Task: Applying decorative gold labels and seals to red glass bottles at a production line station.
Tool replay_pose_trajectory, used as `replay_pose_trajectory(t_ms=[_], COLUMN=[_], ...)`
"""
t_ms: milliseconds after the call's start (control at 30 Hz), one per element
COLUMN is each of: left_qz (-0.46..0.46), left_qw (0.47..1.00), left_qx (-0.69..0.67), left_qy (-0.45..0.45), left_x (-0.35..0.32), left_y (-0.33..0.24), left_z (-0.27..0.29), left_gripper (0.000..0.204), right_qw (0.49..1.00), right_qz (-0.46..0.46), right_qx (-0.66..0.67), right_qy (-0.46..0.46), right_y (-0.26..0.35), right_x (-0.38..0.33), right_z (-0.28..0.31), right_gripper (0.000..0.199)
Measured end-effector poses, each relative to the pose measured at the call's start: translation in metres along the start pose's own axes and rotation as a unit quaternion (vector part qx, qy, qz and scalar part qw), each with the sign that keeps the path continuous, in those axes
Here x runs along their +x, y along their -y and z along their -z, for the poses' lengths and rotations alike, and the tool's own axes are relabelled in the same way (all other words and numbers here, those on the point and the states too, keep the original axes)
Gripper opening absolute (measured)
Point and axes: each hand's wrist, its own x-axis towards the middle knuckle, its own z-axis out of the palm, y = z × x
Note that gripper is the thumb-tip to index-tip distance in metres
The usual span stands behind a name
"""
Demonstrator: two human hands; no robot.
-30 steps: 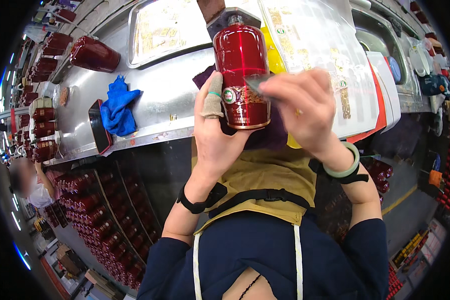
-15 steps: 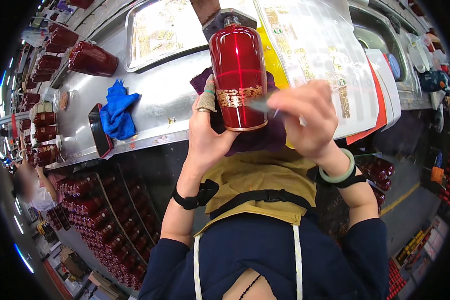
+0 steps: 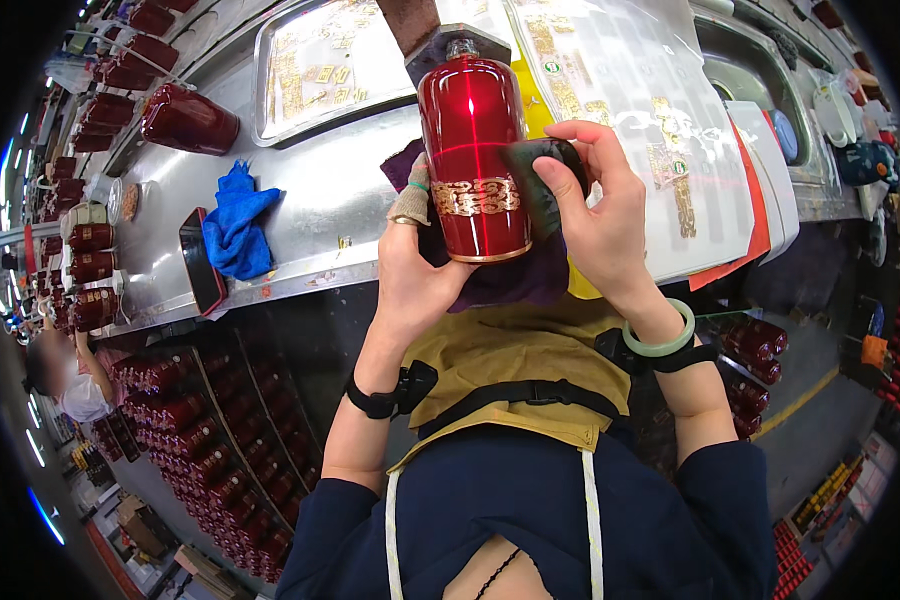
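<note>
A glossy red bottle (image 3: 470,110) lies with its neck pointing away from me, by a dark metal holder (image 3: 485,40). Around its lower part runs a gold patterned band (image 3: 478,197). My left hand (image 3: 415,265) grips the bottle's left side near the base, a cloth cover on one finger. In my right hand (image 3: 605,215) is a dark, flat, rounded scraper-like piece (image 3: 555,160), pinched between thumb and fingers, its left edge at the bottle's right side. A dark purple cloth (image 3: 500,288) lies beneath the bottle.
A metal tray (image 3: 260,100) of gold pieces stands behind on the left. White sheets (image 3: 620,60) with gold patterns cover the right. A blue cloth (image 3: 238,225), a phone (image 3: 202,262) and another red bottle (image 3: 190,118) rest left. Several red bottles (image 3: 200,440) stand racked below.
My right hand has moved from over the gold band to the bottle's right side, slightly farther away, uncovering the band. My left hand keeps its grip on the bottle.
</note>
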Motion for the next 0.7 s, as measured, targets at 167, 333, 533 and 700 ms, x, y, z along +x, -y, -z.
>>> replay_pose_trajectory(t_ms=[167,333,533,700], left_qz=[0.014,0.042,-0.124,-0.199], left_qw=[1.000,0.998,0.983,0.936], left_qx=[-0.022,-0.028,0.076,0.248], left_qy=[-0.015,-0.037,-0.114,-0.151], left_x=[-0.004,-0.005,-0.008,-0.024], left_y=[0.003,-0.011,-0.038,-0.018], left_z=[-0.002,-0.005,-0.001,-0.010], left_gripper=[0.095,0.094,0.088,0.054], right_qw=[0.998,0.990,0.991,0.995], right_qz=[0.008,-0.078,-0.058,-0.052], right_qx=[-0.023,0.113,0.060,0.044], right_qy=[-0.050,-0.017,-0.101,-0.075], right_y=[0.001,0.001,-0.013,-0.005], right_x=[0.000,-0.007,0.012,-0.002], right_z=[-0.001,-0.008,0.026,0.031], right_gripper=[0.022,0.023,0.023,0.023])
